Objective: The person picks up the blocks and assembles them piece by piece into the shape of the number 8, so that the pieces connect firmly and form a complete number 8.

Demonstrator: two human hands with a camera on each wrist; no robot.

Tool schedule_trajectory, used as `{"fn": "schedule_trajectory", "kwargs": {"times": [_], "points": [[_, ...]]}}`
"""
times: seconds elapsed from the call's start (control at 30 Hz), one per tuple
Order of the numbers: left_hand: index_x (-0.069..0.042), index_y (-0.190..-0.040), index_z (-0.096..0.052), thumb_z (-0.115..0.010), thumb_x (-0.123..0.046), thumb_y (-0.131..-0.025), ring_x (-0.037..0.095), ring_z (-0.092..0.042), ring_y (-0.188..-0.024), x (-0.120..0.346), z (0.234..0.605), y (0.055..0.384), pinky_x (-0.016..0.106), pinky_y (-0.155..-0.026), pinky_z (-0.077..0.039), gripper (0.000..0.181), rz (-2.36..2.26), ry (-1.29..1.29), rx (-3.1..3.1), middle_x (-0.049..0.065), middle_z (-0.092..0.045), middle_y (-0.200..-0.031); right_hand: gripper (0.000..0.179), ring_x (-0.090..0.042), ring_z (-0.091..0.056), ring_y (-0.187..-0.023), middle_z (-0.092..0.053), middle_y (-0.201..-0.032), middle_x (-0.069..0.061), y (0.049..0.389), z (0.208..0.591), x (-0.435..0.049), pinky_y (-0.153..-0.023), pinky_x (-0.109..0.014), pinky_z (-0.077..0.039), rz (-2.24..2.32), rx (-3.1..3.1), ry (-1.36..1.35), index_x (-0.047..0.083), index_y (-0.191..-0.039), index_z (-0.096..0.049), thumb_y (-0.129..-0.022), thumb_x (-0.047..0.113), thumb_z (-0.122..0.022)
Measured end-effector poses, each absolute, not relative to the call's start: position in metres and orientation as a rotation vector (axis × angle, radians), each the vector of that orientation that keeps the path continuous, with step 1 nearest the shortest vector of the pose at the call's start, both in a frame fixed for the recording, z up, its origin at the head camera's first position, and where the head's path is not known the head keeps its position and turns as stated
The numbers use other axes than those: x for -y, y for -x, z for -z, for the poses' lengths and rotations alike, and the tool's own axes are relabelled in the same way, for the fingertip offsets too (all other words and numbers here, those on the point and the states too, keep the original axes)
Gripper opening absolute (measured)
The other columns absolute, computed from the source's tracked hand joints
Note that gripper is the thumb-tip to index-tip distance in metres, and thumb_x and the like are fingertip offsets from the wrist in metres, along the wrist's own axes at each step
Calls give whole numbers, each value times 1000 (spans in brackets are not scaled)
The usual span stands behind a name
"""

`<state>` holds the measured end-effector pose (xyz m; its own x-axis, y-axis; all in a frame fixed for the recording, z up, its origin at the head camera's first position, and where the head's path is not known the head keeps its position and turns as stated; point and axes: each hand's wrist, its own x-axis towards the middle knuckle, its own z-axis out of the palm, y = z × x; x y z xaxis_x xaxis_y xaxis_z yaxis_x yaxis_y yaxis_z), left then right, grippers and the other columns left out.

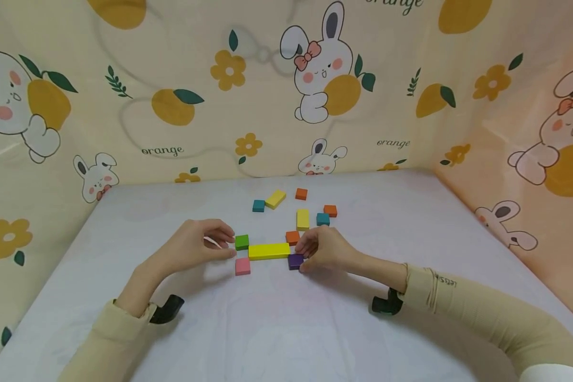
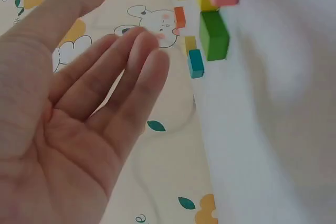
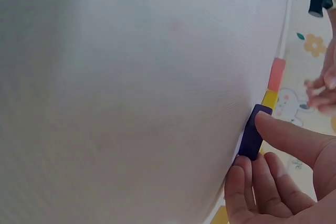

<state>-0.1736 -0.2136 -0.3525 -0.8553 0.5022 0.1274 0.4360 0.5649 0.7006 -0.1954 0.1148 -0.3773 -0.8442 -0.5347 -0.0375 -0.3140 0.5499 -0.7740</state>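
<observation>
Head view shows a person's two hands over a white table (image 1: 286,334). The right hand (image 1: 329,249) pinches a purple block (image 1: 295,262) between the thumb and the fingers; the right wrist view shows the thumb on one end of this block and fingertips at the other. The purple block lies at the near right corner of a long yellow block (image 1: 269,251). A pink block (image 1: 242,266) lies at its near left corner, a green block (image 1: 241,242) at its far left corner, and an orange block (image 1: 293,237) by its far right end. The left hand (image 1: 196,243) is just beside the green block, its fingers loosely bent and its thumb held away from them, as the left wrist view confirms.

Beyond the orange block lies a short yellow block (image 1: 303,219), with a teal block (image 1: 322,219) to its right. Farther back a tilted yellow block (image 1: 276,199) lies beside another teal block (image 1: 258,206). Behind the table hangs a cream backdrop (image 1: 267,114) printed with rabbits and oranges.
</observation>
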Motion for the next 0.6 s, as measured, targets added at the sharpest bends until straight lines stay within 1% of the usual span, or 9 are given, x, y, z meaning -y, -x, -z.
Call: {"fn": "schedule_trajectory", "kwargs": {"times": [0.07,0.2,0.3,0.4,0.5,0.6], "points": [[-7,-109,-67,-83,-22,-81,18,-66,-88,213,348,182,34,-79,-56,36,-1161,-849,-2726,3,-70,-100,31,-18,-63,-76,-68,-88,-3,195,377,-115,-73,-27,-55,1176,-2525,711,5,-92,-71,-68,5,-90],[-7,-116,-64,-82,-21,-83,25,-64,-98,207,344,203,35,-80,-56,40,-1086,-833,-2755,4,-68,-108,30,-18,-63,-76,-68,-86,-3,196,378,-116,-73,-27,-55,1177,-2526,712,5,-90,-71,-68,6,-91],[-7,-119,-63,-82,-20,-83,25,-63,-102,200,344,221,39,-85,-54,43,-1076,-779,-2746,6,-66,-114,30,-18,-63,-76,-68,-87,-4,197,379,-115,-72,-27,-55,1179,-2521,705,5,-91,-72,-68,6,-91],[-7,-121,-63,-81,-20,-84,24,-62,-102,194,347,240,42,-90,-51,43,-1112,-719,-2709,9,-64,-119,30,-18,-62,-76,-68,-87,-4,197,379,-114,-73,-27,-55,1180,-2522,686,5,-91,-72,-68,6,-91],[-6,-124,-61,-80,-22,-85,24,-62,-103,188,349,256,43,-92,-49,46,-1159,-640,-2656,12,-62,-125,30,-18,-62,-77,-68,-87,-4,197,379,-113,-73,-27,-55,1179,-2526,661,5,-91,-72,-67,5,-91],[-4,-128,-58,-78,-20,-86,25,-61,-105,185,352,268,42,-93,-49,49,-1223,-562,-2605,13,-60,-129,30,-18,-62,-77,-68,-87,-3,196,379,-112,-73,-27,-55,1172,-2531,644,5,-91,-72,-68,5,-91]]}}
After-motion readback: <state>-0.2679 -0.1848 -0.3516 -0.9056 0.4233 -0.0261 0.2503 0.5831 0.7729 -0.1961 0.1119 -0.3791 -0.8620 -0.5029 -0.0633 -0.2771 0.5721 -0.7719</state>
